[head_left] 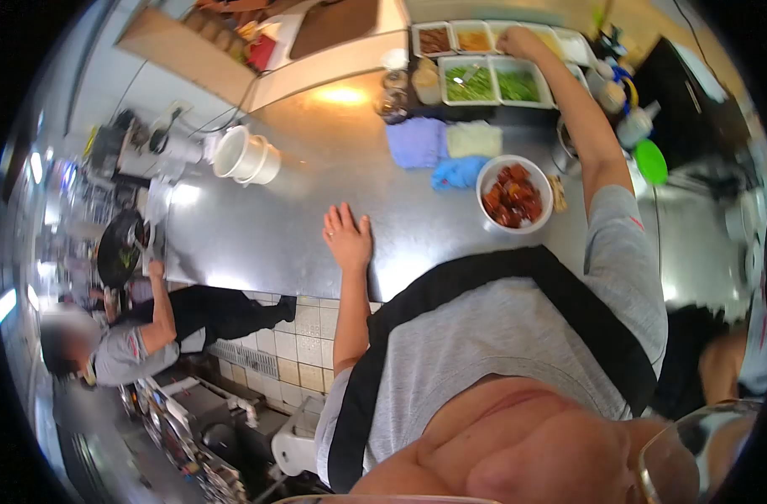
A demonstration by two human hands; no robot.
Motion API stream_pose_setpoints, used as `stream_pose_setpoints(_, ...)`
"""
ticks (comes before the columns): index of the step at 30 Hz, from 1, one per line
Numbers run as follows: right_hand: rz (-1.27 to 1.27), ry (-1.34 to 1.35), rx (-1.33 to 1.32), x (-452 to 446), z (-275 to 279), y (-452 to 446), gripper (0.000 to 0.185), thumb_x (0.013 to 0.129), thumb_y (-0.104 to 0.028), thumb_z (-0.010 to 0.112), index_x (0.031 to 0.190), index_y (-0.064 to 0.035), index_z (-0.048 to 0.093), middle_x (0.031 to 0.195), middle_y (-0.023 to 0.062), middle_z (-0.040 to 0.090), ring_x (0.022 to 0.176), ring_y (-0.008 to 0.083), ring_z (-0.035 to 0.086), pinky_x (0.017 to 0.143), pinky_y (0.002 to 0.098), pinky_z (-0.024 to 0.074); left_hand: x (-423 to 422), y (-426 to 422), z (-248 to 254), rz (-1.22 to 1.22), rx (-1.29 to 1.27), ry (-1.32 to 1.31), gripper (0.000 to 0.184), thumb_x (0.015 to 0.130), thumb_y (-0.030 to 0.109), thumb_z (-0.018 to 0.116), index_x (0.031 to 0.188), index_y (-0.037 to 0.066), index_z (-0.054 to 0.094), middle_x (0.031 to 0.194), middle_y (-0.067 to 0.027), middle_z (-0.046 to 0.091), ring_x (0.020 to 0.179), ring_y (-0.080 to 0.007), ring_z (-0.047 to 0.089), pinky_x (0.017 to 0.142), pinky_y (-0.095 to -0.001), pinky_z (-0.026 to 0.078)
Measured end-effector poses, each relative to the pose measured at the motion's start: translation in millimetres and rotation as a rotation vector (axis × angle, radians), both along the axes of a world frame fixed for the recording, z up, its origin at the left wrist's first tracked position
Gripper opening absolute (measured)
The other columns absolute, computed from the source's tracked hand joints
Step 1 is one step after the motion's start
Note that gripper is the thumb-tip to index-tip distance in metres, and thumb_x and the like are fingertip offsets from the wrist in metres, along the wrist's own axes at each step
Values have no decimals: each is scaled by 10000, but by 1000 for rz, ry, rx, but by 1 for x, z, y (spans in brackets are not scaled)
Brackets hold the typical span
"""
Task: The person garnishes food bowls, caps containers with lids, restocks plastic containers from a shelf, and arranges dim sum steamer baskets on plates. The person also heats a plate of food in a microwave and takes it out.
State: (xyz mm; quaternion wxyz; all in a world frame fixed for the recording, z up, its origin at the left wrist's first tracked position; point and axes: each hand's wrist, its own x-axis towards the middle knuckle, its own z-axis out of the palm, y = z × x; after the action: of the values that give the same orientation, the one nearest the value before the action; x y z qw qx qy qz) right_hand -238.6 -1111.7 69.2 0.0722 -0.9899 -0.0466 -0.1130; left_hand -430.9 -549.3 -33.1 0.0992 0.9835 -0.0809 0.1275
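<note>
My left hand (348,238) lies flat on the steel counter (308,185), fingers spread and holding nothing. My right arm stretches to the back of the counter, where my right hand (520,42) is over the back row of white food containers. Its fingers are bent together, and whatever they hold is hidden. Beside it is a container of orange-yellow food (473,39). In front are two containers of chopped greens (470,82), one with a metal utensil in it. A white bowl (490,217) of glossy red-brown chunks stands nearer my body, below my right arm.
Folded purple (417,141) and pale green (474,139) cloths lie near a crumpled blue cloth (459,173). Stacked white tubs (247,157) stand at left; bottles and a green lid (650,162) at right. Another person (140,349) holds a black wok (120,249) at left.
</note>
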Motion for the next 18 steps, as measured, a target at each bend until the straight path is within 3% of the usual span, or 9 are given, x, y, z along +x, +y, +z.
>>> stream_pose_setpoints(1, -9, 100, -57, -3, 23, 30, 329, 813, -328, 515, 792, -47, 685, 758, 170, 651, 690, 351, 613, 678, 446, 474, 0, -1, 2, 12, 2, -3, 567, 862, 392, 515, 1316, 68, 415, 1392, -185, 350, 1303, -356, 284, 1053, -508, 221)
stream_pose_setpoints(5, 10, 204, -133, 70, -16, 50, 395, 813, -335, 465, 839, -11, 689, 927, 226, 643, 849, 373, 627, 767, 443, 481, -2, -4, 8, 36, -20, 11, 561, 857, 391, 516, 1313, 77, 424, 1390, -179, 354, 1305, -350, 285, 1056, -502, 216)
stream_pose_setpoints(11, 61, 293, -85, 125, -60, 37, 350, 757, -307, 519, 840, -13, 688, 939, 215, 651, 821, 348, 637, 744, 437, 481, -2, -4, 10, 47, -24, 5, 552, 849, 381, 527, 1300, 73, 443, 1379, -172, 374, 1302, -343, 289, 1059, -496, 210)
stream_pose_setpoints(12, 92, 407, -121, 135, -60, 30, 328, 708, -308, 586, 823, -18, 686, 878, 197, 658, 739, 324, 631, 651, 438, 483, -1, -4, 10, 49, -27, 1, 553, 848, 378, 531, 1299, 72, 443, 1376, -174, 377, 1299, -346, 293, 1058, -497, 212)
stream_pose_setpoints(13, 102, 402, -64, 127, -55, 25, 213, 695, -197, 586, 741, -10, 677, 754, 209, 647, 620, 322, 611, 557, 433, 459, 0, -4, 10, 43, -28, 0, 553, 846, 376, 534, 1299, 72, 443, 1373, -177, 380, 1296, -350, 296, 1057, -497, 213)
stream_pose_setpoints(14, -195, 483, 313, 97, -28, 45, 174, 634, -167, 640, 699, -9, 669, 684, 173, 643, 521, 259, 583, 481, 429, 420, 0, -5, 10, 30, -29, 6, 553, 845, 373, 538, 1299, 71, 444, 1370, -179, 382, 1293, -353, 299, 1055, -498, 214)
stream_pose_setpoints(15, -87, 549, 51, 96, -14, 43, 119, 589, -133, 675, 617, -22, 642, 611, 145, 622, 478, 221, 571, 439, 411, 411, 0, -5, 10, 28, -28, -1, 553, 844, 369, 542, 1299, 71, 444, 1368, -182, 383, 1290, -356, 303, 1053, -498, 217)
stream_pose_setpoints(16, -3, 688, -305, 99, -3, 46, 219, 623, -185, 697, 761, -24, 644, 698, 136, 647, 557, 238, 602, 498, 402, 449, 1, -4, 9, 20, -25, -5, 553, 842, 366, 547, 1298, 70, 445, 1366, -185, 384, 1286, -359, 307, 1050, -498, 220)
stream_pose_setpoints(18, -103, 519, -226, 98, -9, 34, 210, 677, -241, 657, 763, -50, 676, 756, 158, 655, 676, 276, 624, 603, 412, 475, 1, -5, 9, 14, -12, -3, 547, 843, 356, 554, 1295, 66, 447, 1360, -195, 386, 1279, -363, 317, 1041, -499, 230)
